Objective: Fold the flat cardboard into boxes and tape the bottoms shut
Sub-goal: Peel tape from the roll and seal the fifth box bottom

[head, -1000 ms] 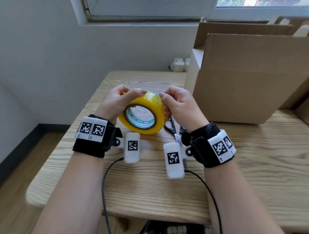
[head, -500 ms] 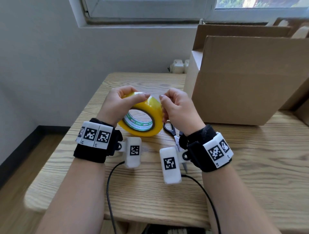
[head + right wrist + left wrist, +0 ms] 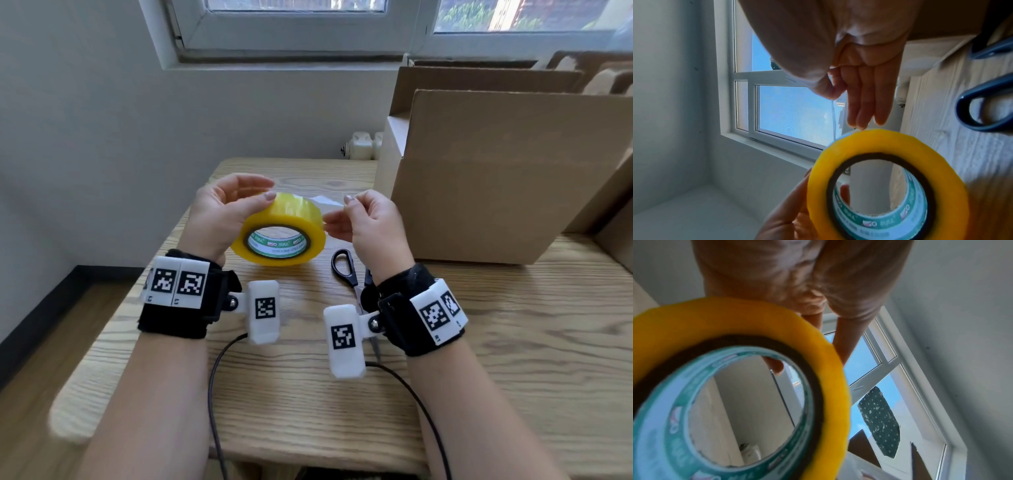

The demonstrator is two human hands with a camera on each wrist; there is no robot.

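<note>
Here, view by view.

Head view, hands: the left hand point(image 3: 224, 214) holds the tape roll point(image 3: 279, 229) above the table point(image 3: 513, 342), thumb over the yellow rim, fingers curved behind it. The right hand point(image 3: 368, 222) pinches the free tape end point(image 3: 327, 201) between thumb and forefinger, the other fingers loosely curled.

Head view, task's thing: the cardboard box point(image 3: 507, 178) stands folded up at the table's right, well apart from the roll, flaps raised. Whether its bottom is taped cannot be told.

Head view, surroundings: scissors point(image 3: 346, 270) lie on the table just under the right wrist; more cardboard leans behind the box by the window.

Left wrist view: the roll point(image 3: 748, 386) fills the frame, a fingertip showing through its green-printed core; the palm presses its outer edge.

Right wrist view: thumb and forefinger point(image 3: 839, 84) pinch a thin clear strip running down to the roll point(image 3: 888, 185); the remaining fingers lie straight and together, their tips just beside the rim. A scissors handle point(image 3: 982, 110) shows at right.

Handling, a judgement: the roll looks light and stiff, best held by rim and core; the strip is thin, sticky and likely to fold on itself, so it wants tension. The box should be light and stiff but easily dented; take it by the walls.

In the way: the scissors lie between hands and table edge; the raised flaps may catch the strip.
</note>
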